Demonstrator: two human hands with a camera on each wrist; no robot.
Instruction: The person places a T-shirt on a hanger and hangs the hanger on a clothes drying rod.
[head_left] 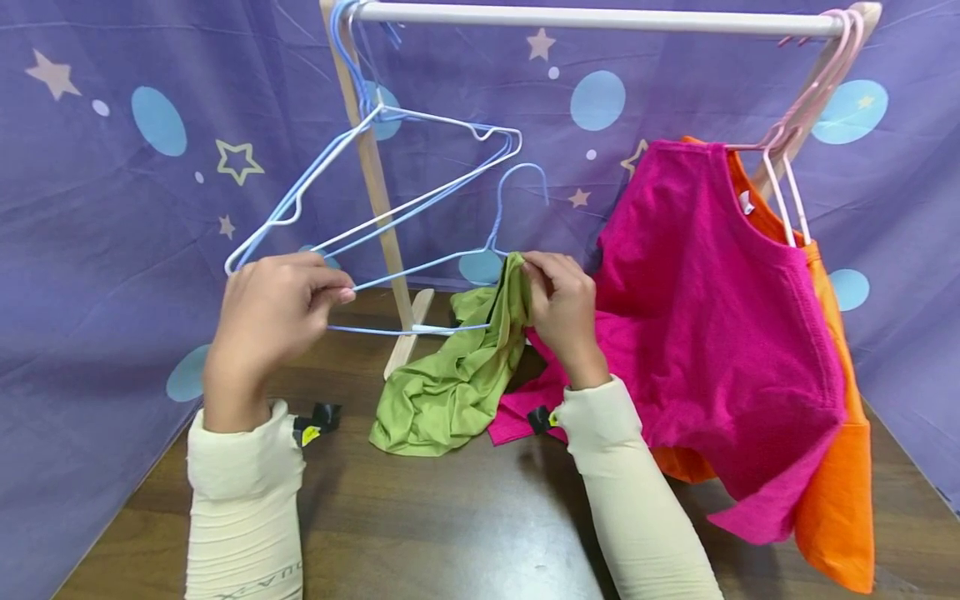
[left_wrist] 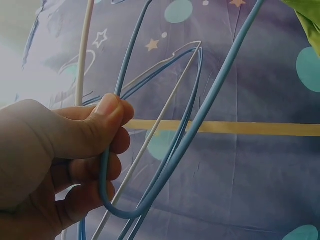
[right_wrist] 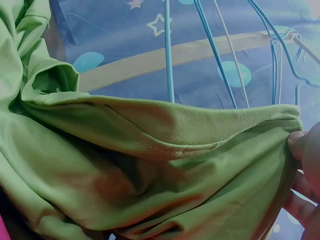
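Observation:
My left hand [head_left: 273, 308] pinches one end of a blue clothes hanger [head_left: 427, 265] between thumb and fingers. In the left wrist view, the curved end of this blue hanger [left_wrist: 112, 207] passes through the grip. The hanger's far shoulder goes inside a green garment [head_left: 457, 367], whose lower part drapes onto the table. My right hand [head_left: 562, 308] pinches the garment's upper edge near the hanger's hook. In the right wrist view, the green garment [right_wrist: 175, 130] hangs stretched from the thumb and fingers, its stitched edge facing up. The hanger's hook stands free above it.
A white rail [head_left: 600, 17] on a wooden stand crosses the top. Blue and white hangers [head_left: 375, 117] hang on its left. A magenta garment [head_left: 697, 317] and an orange garment [head_left: 836, 500] hang from pink hangers on its right. Below lies the brown table [head_left: 450, 525].

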